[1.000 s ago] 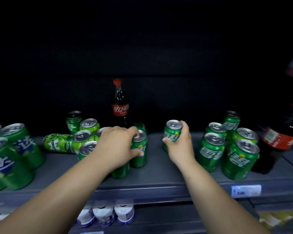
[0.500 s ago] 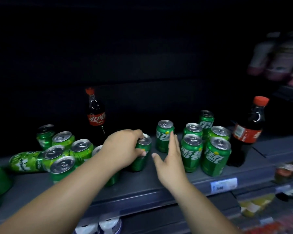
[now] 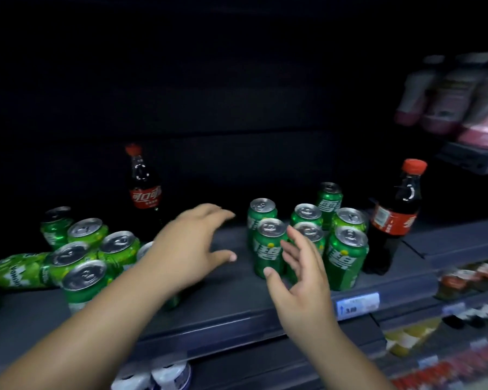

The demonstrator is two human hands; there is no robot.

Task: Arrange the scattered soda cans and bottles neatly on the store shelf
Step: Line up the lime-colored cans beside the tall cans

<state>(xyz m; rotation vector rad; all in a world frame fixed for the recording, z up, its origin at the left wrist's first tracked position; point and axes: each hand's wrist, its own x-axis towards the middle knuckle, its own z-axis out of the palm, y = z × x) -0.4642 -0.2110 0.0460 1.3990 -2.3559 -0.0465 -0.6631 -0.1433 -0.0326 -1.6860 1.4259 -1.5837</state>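
Head view of the shelf [image 3: 231, 299], with the front can [image 3: 269, 249] taken as the reference for every position. This green can stands upright near the shelf's front edge, at the near-left corner of a tight block of upright cans [image 3: 347, 257]; six others stand behind it and to its right, all with their tops up. Your right hand [image 3: 302, 277] hovers just to the right of the front can, palm turned toward it, fingers straight and spread, gripping nothing; whether the thumb touches the can's wall you cannot tell. Your left hand [image 3: 192, 246] hangs above bare shelf to the left of the front can, apart from it, fingers splayed wide and empty, its outline blurred. Farther left of the front can sits a group of loose cans [image 3: 119, 249], most upright and crowded together, with a fallen can [image 3: 20, 268] on its side at the far end. Behind and to the left of the front can, at the back of the shelf, stands the small cola bottle [image 3: 144, 190]. The large cola bottle [image 3: 395, 218] stands right of the block, just beside its outermost cans. Below and to the right of the front can, a price tag [image 3: 357, 304] is fixed to the shelf's front lip.
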